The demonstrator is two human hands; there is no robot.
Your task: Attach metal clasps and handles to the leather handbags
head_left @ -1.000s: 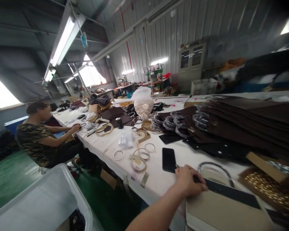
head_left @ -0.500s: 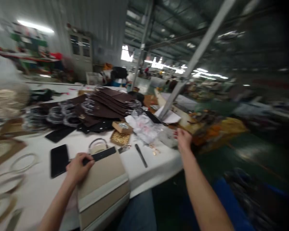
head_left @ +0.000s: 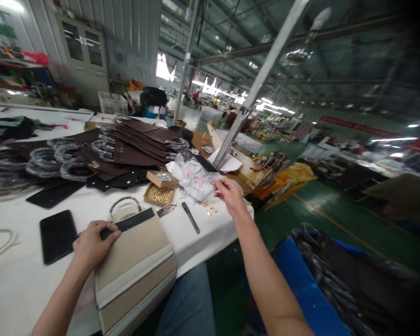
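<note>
My left hand [head_left: 93, 242] rests closed on the top edge of a beige and brown handbag [head_left: 135, 268] lying flat at the table's front edge, fingers over its black strip [head_left: 133, 223]. My right hand [head_left: 229, 196] hovers with fingers loosely spread over the right end of the table, beside a crumpled clear plastic bag [head_left: 194, 179] and just above small gold metal fittings [head_left: 208, 207]. It holds nothing that I can see. A black phone [head_left: 57, 234] lies left of my left hand.
A dark pen-like tool [head_left: 191, 217] lies between my hands. Two small boxes of metal studs [head_left: 159, 186] sit behind the handbag. Stacks of dark brown bag panels [head_left: 133, 144] with wrapped handles fill the back of the white table [head_left: 28, 284]. A blue bin [head_left: 308, 289] stands at the right.
The view has swung from the far left of the table round to its right end. My right hand came into view and moved left to the plastic bag. My left hand stayed on the handbag.
</note>
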